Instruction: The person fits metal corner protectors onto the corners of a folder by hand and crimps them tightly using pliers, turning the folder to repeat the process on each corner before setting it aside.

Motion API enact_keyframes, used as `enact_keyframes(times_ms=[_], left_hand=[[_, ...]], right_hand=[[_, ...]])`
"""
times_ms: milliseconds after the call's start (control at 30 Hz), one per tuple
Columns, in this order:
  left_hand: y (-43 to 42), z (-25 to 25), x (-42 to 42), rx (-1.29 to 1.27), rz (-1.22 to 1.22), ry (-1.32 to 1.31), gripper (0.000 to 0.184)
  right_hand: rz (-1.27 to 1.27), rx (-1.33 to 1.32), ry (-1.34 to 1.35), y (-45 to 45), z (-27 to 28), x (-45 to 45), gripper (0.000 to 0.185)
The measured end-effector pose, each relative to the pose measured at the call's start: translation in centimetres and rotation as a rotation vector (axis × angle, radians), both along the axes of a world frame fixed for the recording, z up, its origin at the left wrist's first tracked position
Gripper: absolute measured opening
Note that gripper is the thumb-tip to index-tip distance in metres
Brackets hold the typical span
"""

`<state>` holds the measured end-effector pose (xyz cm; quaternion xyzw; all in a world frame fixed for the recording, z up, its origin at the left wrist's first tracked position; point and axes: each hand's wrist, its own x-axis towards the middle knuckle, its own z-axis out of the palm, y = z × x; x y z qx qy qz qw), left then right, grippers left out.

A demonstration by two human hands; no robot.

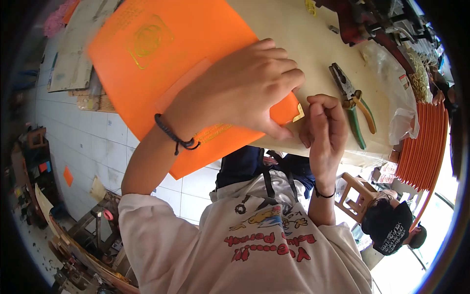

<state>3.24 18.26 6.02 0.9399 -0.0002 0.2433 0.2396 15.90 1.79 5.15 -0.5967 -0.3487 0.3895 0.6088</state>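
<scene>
An orange folder with gold printing lies slantwise across the table, its lower part jutting past the near edge. My left hand reaches over it, fingers curled at the upper edge and thumb at the lower edge, gripping it near the right corner. A gold corner piece sits on that corner. Just right of it is my right hand, closed in a pinch; whatever is between the fingertips is hidden. Combination pliers with green and yellow handles rest beside my right hand, jaws pointing away from me.
The table has a plastic bag along its right side. Stacked orange folders stand at the far right, near dark machinery. A person in a black shirt is at lower right, by a wooden stool.
</scene>
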Motion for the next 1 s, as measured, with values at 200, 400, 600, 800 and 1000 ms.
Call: enact_keyframes(times_ms=[200, 400, 600, 800, 1000], left_hand=[[-0.1, 0.6, -0.1, 0.017, 0.003, 0.037, 0.055], [0.0, 0.7, -0.1, 0.052, -0.005, 0.081, 0.055], [-0.6, 1.5, 0.0, 0.075, 0.016, 0.208, 0.057], [-1.3, 1.0, -0.1, 0.024, 0.022, 0.240, 0.052], [-1.7, 0.4, 0.0, 0.035, 0.032, 0.180, 0.040]], right_hand=[[0.173, 0.008, -0.487, -0.6, 0.2, 1.3, 0.034], [0.162, 0.103, -0.670, 0.0, -0.3, 2.0, 0.032], [0.187, 0.110, -0.448, 1.0, -1.3, 2.9, 0.027], [0.144, 0.183, -0.773, -1.1, 1.1, 2.7, 0.024], [-0.132, -0.026, -1.380, -4.5, 2.2, 6.6, 0.044]])
